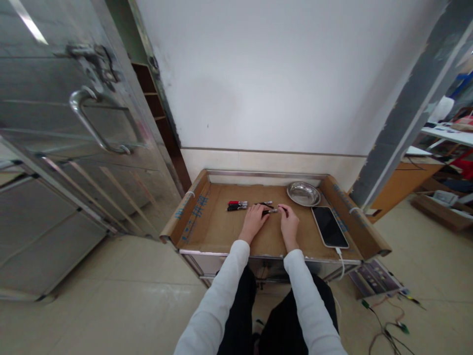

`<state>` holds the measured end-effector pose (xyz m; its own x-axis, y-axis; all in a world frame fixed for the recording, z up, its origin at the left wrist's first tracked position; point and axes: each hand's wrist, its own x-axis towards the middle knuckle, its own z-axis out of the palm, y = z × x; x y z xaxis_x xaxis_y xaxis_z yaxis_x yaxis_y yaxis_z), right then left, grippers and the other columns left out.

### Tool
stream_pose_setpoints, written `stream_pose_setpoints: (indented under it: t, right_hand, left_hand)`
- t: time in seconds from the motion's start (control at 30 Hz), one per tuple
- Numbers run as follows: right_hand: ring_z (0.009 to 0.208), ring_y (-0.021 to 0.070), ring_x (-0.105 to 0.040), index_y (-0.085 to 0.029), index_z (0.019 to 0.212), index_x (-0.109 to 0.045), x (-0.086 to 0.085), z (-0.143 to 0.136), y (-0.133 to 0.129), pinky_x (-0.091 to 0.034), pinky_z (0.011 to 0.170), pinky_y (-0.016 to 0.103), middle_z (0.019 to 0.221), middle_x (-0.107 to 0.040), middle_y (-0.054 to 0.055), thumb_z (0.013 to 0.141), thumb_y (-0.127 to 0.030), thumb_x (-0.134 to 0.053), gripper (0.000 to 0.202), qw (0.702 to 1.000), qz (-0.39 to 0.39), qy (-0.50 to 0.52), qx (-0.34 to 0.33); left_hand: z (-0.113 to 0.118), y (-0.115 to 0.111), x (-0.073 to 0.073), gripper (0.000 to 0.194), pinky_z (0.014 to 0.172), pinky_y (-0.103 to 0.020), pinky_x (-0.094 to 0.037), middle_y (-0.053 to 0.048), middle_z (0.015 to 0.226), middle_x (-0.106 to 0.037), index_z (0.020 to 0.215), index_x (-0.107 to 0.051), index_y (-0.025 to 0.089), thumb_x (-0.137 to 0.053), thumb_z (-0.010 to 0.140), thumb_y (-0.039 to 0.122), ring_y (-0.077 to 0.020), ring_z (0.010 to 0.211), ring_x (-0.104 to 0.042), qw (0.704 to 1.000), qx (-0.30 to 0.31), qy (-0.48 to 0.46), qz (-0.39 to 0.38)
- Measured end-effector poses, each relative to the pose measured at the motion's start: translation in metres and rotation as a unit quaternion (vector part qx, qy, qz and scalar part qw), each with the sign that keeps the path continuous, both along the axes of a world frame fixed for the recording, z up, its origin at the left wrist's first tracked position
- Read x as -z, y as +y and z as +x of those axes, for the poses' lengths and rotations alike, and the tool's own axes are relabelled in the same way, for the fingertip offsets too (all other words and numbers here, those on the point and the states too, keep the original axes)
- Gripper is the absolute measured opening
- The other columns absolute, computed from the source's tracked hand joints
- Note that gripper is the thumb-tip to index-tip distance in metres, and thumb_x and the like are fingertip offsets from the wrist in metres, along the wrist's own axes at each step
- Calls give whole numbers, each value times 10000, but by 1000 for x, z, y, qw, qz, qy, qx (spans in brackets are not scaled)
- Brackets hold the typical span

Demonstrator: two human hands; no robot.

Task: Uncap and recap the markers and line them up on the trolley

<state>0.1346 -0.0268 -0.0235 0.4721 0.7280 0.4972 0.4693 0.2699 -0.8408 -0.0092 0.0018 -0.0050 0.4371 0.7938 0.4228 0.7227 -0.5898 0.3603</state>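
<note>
Over the middle of the cardboard-lined tray, my left hand (254,220) is closed on a black pen (272,211) with a clear end that points right. My right hand (289,223) is close by, thumb and fingers pinched together at the pen's clear end. A small dark piece shows at those fingertips, too small to name. Just beyond my left fingers lies another dark pen with a clear end (269,202), partly hidden. To the left of my left hand, a red pen (237,203) and a black pen (233,208) lie side by side.
A round steel dish (303,193) stands at the tray's back right. In front of it lies a phone (330,227) with a white cable (340,260) running over the front edge. Raised cardboard sides (190,209) bound the tray. A metal door (81,123) is at left.
</note>
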Motion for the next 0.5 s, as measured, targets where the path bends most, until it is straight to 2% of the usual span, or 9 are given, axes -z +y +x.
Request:
stream_pose_setpoints:
  t: [0.1, 0.17, 0.37, 0.5]
  right_hand:
    - [874, 207, -637, -171, 930, -667, 3, 4, 1, -468, 839, 348, 956, -703, 106, 864, -426, -464, 333, 1000, 2, 13, 20]
    - [871, 208, -637, -169, 928, -671, 5, 6, 1, -467, 839, 350, 954, -704, 108, 859, -432, -469, 338, 999, 3, 21, 29]
    - [879, 209, -642, -169, 936, -671, 6, 5, 1, -472, 844, 356, 960, -704, 107, 848, -431, -487, 333, 999, -4, 43, 12]
    - [968, 210, -631, -174, 937, -659, 4, 2, 2, -455, 905, 365, 1002, -696, 107, 858, -407, -476, 307, 999, 12, 29, -13]
  left_hand:
    - [1, 1, 2, 184, 878, -358, -424, -69, 1043, -603, 1024, -605, 199, -545, 880, 296, -221, 1011, -550, 1000, -6, 21, -7]
    - [1, 2, 3, 169, 880, -355, -433, -73, 1018, -609, 979, -607, 183, -512, 899, 296, -214, 991, -562, 1000, -8, 2, -10]
    - [-1, 2, 3, 197, 839, -307, -473, -71, 1016, -639, 1069, -515, 170, -383, 957, 263, -170, 926, -611, 988, -29, -149, -37]
    - [-1, -2, 1, 196, 869, -334, -464, -72, 1038, -634, 1064, -525, 180, -375, 957, 246, -181, 954, -600, 996, -4, -94, -7]
